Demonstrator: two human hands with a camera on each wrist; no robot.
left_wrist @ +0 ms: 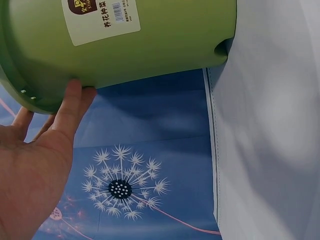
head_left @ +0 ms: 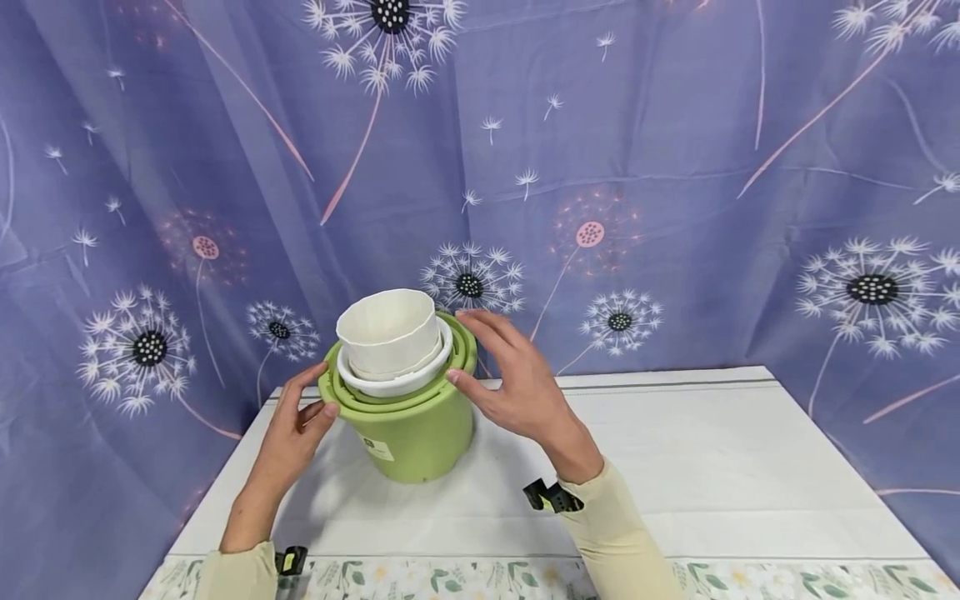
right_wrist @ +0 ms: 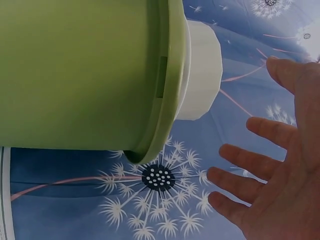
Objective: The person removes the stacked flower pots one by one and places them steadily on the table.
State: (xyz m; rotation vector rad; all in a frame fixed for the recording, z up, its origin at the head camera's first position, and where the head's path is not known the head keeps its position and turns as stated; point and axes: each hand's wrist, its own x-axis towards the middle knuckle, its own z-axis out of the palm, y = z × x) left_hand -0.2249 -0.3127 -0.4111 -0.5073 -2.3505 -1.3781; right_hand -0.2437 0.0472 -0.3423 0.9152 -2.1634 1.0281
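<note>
At far left, the left hand rests on the near left of a large green pot, fingertips at the rim and just below it, the fingers loosely bent; a black band sits on that wrist. The pot stands left of centre on the white-covered table, upright, its long axis vertical and its mouth facing up.

On its front wall, toward the left, is one pale label. It bears a brown logo with the letters "STA" readable, the line 养花种菜 and a barcode; the remaining print is too small to read.

Nested in the mouth, at least one inner green rim shows; I cannot tell how many green pots there are. Above it sit two white pots, both opening upward: a round-rimmed one and, inside that, a faceted one.

To the right, the right hand is beside the rim, thumb and fingers spread, well apart from the left hand; the right wrist view shows a gap between its fingertips and the pot. A second black band lies at its wrist.
</note>
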